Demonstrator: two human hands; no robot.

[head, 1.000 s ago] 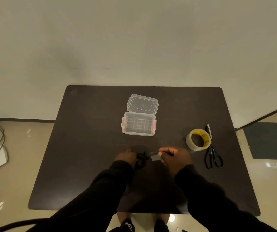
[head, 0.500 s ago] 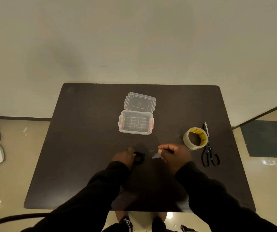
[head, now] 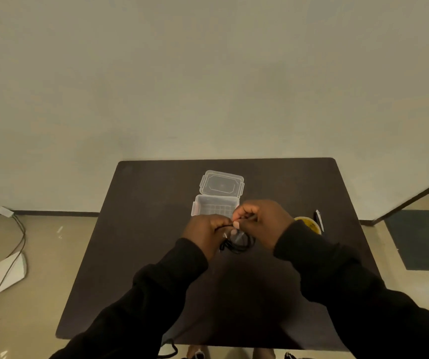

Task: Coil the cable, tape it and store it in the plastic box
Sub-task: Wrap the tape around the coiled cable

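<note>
A small black coiled cable (head: 238,245) hangs between my two hands above the dark table (head: 140,229). My left hand (head: 205,230) pinches the top of the coil. My right hand (head: 262,220) pinches the same spot from the right, with a clear piece of tape (head: 236,235) between the fingers and the coil. Just behind my hands stands the open clear plastic box (head: 212,206); its lid (head: 222,183) lies flat behind it. My right hand hides the box's right front corner.
A yellow-cored tape roll (head: 309,224) sits to the right, half hidden by my right sleeve, and a white pen (head: 319,218) lies beside it. On the floor at the left are a grey cable (head: 19,239) and a white object (head: 8,274).
Both hands have lifted off the table and come together with the coil and tape piece. The camera has tilted; the scissors are now hidden by my right sleeve.
</note>
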